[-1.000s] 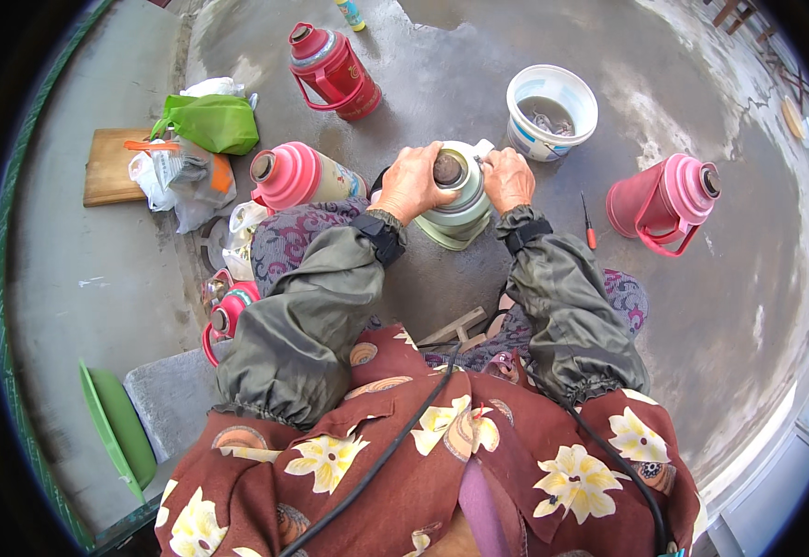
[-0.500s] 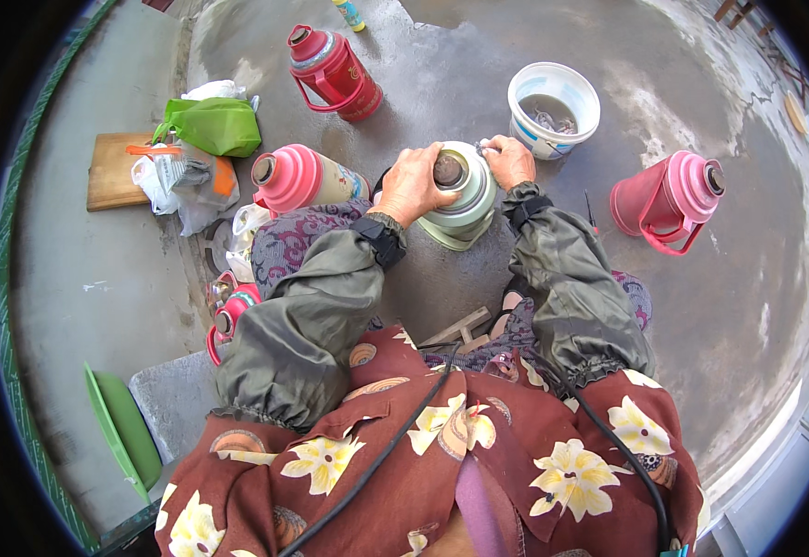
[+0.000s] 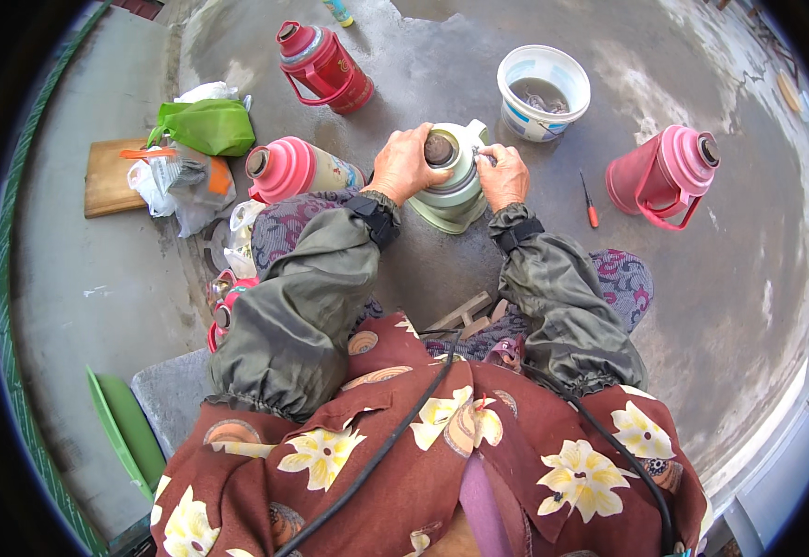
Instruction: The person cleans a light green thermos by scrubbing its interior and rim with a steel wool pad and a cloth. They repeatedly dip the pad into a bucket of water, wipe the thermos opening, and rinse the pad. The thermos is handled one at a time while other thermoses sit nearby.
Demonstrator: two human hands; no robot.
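Observation:
A pale green thermos flask (image 3: 453, 206) with a brown stopper (image 3: 439, 149) stands on the floor in front of me. My left hand (image 3: 402, 167) is wrapped round the left side of its top, thumb near the stopper. On the other side, my right hand (image 3: 504, 176) is closed in a pinch against the flask's shoulder. A small greyish bit shows at those fingertips, too small to name. Just left of my left hand, a pink and cream thermos (image 3: 297, 170) leans by my knee.
Red (image 3: 330, 72) and pink (image 3: 661, 174) thermoses stand farther off. A white bucket (image 3: 536, 125) holds murky water. A screwdriver (image 3: 591, 206) with an orange handle lies on the right. Bags (image 3: 207, 127), a wooden board (image 3: 110, 176) and a green basin (image 3: 124, 422) are on the left.
My right hand has moved from the flask's far right side toward me, round its shoulder. The screwdriver, mostly hidden before, now shows whole. My left hand keeps its hold.

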